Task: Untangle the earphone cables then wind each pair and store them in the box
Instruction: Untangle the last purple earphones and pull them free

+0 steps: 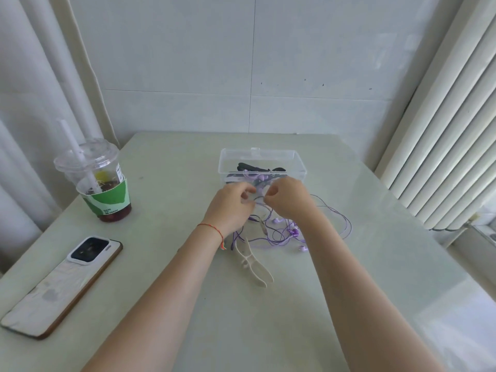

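A tangle of purple earphone cables [284, 232] lies on the pale table [188, 304], with loops trailing off to the right. My left hand [230, 208] and my right hand [287, 200] meet just above the tangle, and each pinches a strand of the purple cable between curled fingers. Right behind my hands stands a clear plastic box [261, 163] holding a wound purple pair and a black item. Two cream cable winders [253, 264] lie on the table in front of the tangle.
A plastic drink cup [98, 181] with a straw and green sleeve stands at the left. A phone [64, 285] lies face down near the table's left front edge. A tiled wall is behind the table, curtains hang left, and a radiator is at the right.
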{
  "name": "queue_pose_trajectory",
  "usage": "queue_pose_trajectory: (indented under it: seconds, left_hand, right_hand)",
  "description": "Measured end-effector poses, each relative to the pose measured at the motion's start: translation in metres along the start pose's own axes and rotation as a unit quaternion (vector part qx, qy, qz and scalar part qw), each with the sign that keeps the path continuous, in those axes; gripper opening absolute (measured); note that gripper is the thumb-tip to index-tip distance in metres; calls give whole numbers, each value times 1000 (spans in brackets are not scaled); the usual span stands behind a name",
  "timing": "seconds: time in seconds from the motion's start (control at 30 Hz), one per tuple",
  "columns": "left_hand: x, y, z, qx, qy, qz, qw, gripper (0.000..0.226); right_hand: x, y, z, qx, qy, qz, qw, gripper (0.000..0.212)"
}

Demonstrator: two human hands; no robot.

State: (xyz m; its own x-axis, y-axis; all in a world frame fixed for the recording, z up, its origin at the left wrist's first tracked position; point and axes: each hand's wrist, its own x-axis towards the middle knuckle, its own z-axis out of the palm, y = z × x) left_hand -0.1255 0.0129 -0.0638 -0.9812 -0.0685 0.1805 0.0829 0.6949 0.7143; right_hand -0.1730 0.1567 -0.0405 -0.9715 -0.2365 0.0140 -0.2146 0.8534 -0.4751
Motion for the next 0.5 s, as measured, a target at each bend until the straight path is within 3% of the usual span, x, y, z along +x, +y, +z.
queue_pose_trajectory:
  seconds: [0.1, 0.17, 0.27, 0.4, 0.5]
  left_hand:
    - [-1, 5, -3, 2, -33, 29, 999, 32]
    - [-1, 6, -9, 3, -25, 15, 1000, 10]
    - [2, 1, -19, -48, 17, -16, 999, 7]
    - [5, -1, -27, -98, 152, -50, 982, 9]
    - [5, 2, -29, -201, 170, -53, 963, 15]
  right_hand:
    - [-9, -6, -13, 172, -13, -46, 984, 13]
    - [-13, -5, -24, 265, -10, -29, 964, 8]
    - [-13, 4, -41, 351, 52, 25, 935, 8]
    - [-11, 17, -53, 385, 156, 82, 906, 11]
    - [-10, 17, -55, 349, 179, 83, 916, 7]
